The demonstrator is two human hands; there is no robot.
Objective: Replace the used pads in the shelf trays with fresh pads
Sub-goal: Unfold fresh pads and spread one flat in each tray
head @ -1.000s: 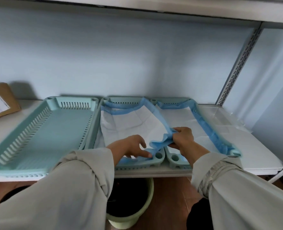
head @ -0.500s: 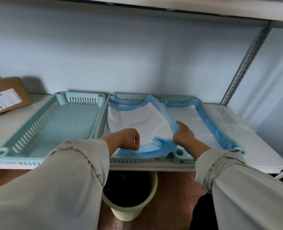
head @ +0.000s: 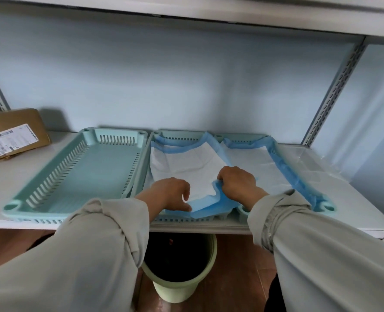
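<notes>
Atop slotted plastic middle tray (head: 187, 135), hands (head: 238, 182) crumple soft blue-edged pad (head: 186, 167).

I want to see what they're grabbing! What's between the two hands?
In the head view, the near edge of the middle tray's pad lies between the left hand and the right hand: white sheet, blue border.

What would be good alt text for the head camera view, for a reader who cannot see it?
Two hands, left hand and right hand, press a blue-edged white pad into the middle tray on a white shelf. The left tray is bare; the right tray holds a pad. A green bin stands below.
</notes>
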